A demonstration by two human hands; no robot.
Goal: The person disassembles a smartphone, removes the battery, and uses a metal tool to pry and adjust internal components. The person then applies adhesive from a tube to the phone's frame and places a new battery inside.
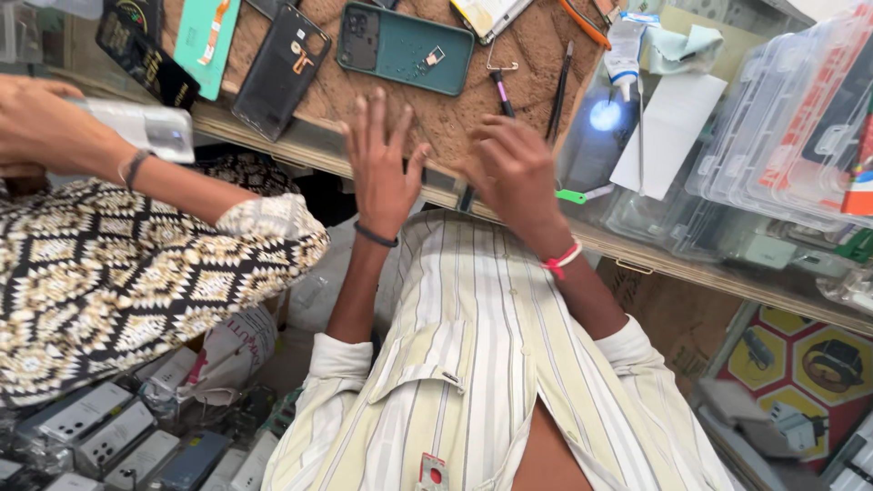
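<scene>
At the frame's centre, above the brown surface (536, 45), the left hand (382, 168) hovers open and empty with fingers spread, just below the teal phone back cover (405, 50), whose long axis runs left-right, while the loosely curled, empty right hand (514, 173) rests nearby.

rough brown board (455, 118), matt teal plastic phone shell (406, 47), clear glossy plastic boxes (782, 127)

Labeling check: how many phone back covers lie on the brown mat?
3, maybe more beyond the top edge: a dark green cover above the left hand, a black cover left of it, a light green cover further left.
</scene>
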